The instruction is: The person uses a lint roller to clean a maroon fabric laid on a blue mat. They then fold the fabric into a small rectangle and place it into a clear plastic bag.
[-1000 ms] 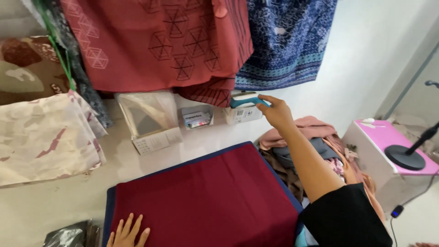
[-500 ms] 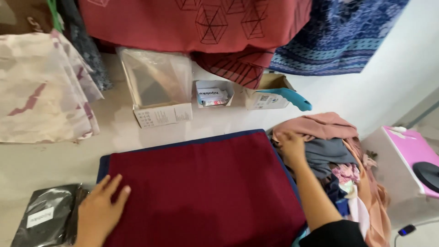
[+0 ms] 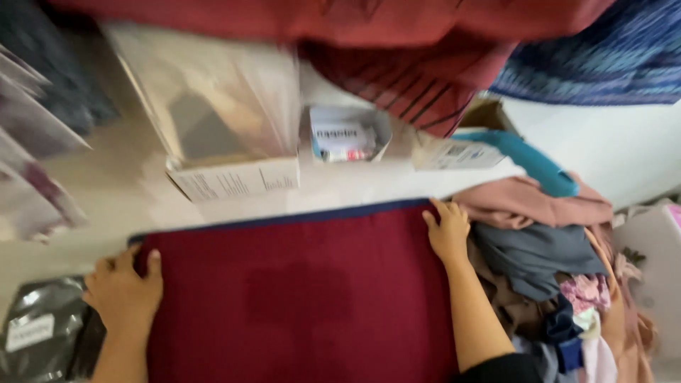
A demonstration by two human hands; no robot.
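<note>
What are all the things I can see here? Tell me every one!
Cloth mat: one, dark red with a blue edge, spread flat in the middle.
Clear bags in a white box: one box, behind the mat on the left.
Small open box: one, white, behind the mat, small packets inside.
Teal tool: one, lying on a cardboard box on the right.
Pile of clothes: one, pink, grey and mixed colours, right of the mat.
Hanging fabrics: several, red and blue, along the top.
Black packet: one, bottom left.
Left hand: on the mat's left corner.
Right hand: on the mat's right corner.
</note>
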